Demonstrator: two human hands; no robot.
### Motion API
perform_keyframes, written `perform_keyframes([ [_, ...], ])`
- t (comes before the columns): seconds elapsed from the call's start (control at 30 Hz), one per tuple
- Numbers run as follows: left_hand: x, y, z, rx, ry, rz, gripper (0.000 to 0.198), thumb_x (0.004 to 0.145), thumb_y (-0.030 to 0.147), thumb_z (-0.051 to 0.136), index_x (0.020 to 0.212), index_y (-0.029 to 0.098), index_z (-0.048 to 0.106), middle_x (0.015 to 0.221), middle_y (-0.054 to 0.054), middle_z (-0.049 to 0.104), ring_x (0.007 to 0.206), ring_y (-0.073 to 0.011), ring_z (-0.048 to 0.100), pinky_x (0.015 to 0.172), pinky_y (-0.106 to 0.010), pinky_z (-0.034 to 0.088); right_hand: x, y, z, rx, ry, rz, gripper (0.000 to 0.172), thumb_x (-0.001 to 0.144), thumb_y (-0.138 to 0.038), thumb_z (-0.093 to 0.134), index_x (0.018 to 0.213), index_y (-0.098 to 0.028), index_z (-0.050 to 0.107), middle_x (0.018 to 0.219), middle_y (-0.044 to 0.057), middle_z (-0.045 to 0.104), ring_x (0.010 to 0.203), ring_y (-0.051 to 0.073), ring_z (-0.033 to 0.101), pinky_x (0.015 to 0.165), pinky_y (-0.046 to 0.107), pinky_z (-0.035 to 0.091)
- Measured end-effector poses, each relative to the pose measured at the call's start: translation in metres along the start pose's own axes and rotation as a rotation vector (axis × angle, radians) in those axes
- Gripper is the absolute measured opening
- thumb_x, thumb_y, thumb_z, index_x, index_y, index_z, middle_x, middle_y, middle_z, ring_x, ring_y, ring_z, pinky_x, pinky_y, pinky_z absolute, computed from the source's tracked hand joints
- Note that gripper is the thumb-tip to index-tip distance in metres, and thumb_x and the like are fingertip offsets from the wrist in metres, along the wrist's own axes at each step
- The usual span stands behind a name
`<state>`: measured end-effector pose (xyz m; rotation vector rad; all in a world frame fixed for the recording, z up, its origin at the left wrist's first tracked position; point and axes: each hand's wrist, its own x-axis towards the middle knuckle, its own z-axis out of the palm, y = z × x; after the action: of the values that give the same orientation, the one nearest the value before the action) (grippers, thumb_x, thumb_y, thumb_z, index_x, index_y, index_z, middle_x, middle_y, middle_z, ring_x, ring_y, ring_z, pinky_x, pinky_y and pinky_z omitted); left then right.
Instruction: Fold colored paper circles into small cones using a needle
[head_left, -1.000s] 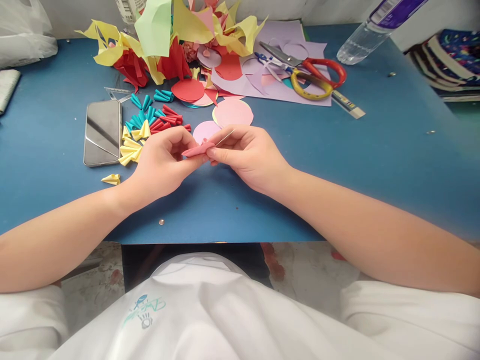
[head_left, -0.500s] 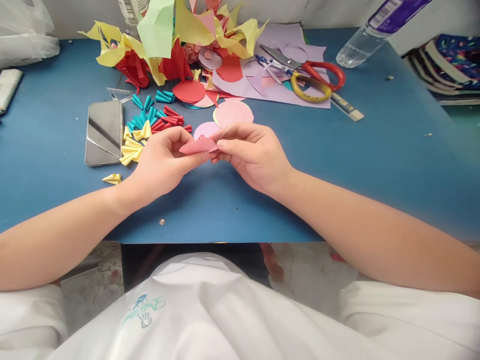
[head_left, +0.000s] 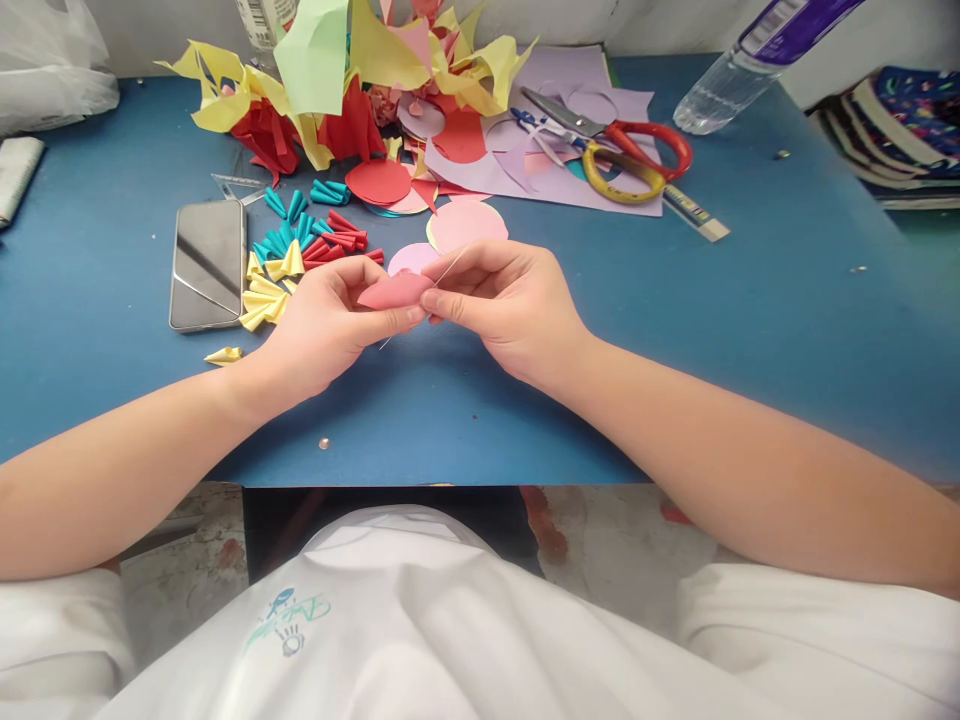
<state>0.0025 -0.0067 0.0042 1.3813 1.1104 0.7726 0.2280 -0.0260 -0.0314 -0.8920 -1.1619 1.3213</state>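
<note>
My left hand [head_left: 319, 325] pinches the left side of a pink paper piece [head_left: 397, 291], which is curved upward at its edge. Its right corner is pinched by my right hand [head_left: 510, 305], thumb on top. A thin, pale wire-like stick [head_left: 450, 266] runs slantwise through the right hand's fingers; its lower end [head_left: 385, 343] pokes out under my left thumb. Part of the paper and the stick is hidden by fingers. Just beyond lie pink paper circles [head_left: 469, 226]. Left of them are rolled paper cones in teal [head_left: 281, 240], red [head_left: 345, 238] and yellow [head_left: 262, 302].
A phone [head_left: 208, 268] lies left of the cones. Scissors [head_left: 626, 155] rest on purple paper [head_left: 480, 180], near a water bottle [head_left: 731, 85]. Crumpled paper scraps [head_left: 360, 80] are heaped at the back. A small bead [head_left: 324, 443] sits near the blue table's [head_left: 750, 330] front edge.
The right fingers have shifted slightly up and left on the paper. The thin stick now shows longer at upper right, and its lower end has appeared below my left thumb.
</note>
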Motion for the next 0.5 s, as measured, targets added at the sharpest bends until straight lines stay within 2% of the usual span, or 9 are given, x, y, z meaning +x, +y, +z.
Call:
perform_keyframes([
  [0.2,0.0007,0.0004,-0.0006,-0.048,-0.061,0.015,0.032,0.088,0.028,0.107,0.097,0.024,0.077,0.095,-0.001,0.087,0.097,-0.0221,0.082,0.09,-0.04,0.063,0.0007,-0.0001,0.0002,-0.004,0.044,0.022,0.053,0.066,-0.05,0.13,0.097,-0.027,0.093,0.101,0.006,0.092,0.098,0.032,0.088,0.091,0.052,0.078],
  [0.37,-0.0016,0.0047,0.0006,-0.084,-0.06,-0.051,0.036,0.086,0.029,0.11,0.097,0.024,0.076,0.09,0.001,0.085,0.095,-0.0218,0.083,0.094,-0.041,0.067,0.0002,-0.0018,0.0002,0.008,0.014,0.026,0.054,0.064,-0.051,0.131,0.097,-0.029,0.094,0.101,0.004,0.092,0.099,0.032,0.088,0.099,0.055,0.08],
  [0.5,-0.0017,0.0069,0.0013,-0.159,-0.086,-0.08,0.039,0.084,0.025,0.112,0.097,0.023,0.075,0.087,0.001,0.082,0.095,-0.0215,0.084,0.091,-0.039,0.065,-0.002,-0.0058,0.0008,0.006,-0.006,0.017,0.056,0.063,-0.048,0.131,0.101,-0.03,0.094,0.106,0.005,0.092,0.105,0.033,0.089,0.104,0.057,0.081],
])
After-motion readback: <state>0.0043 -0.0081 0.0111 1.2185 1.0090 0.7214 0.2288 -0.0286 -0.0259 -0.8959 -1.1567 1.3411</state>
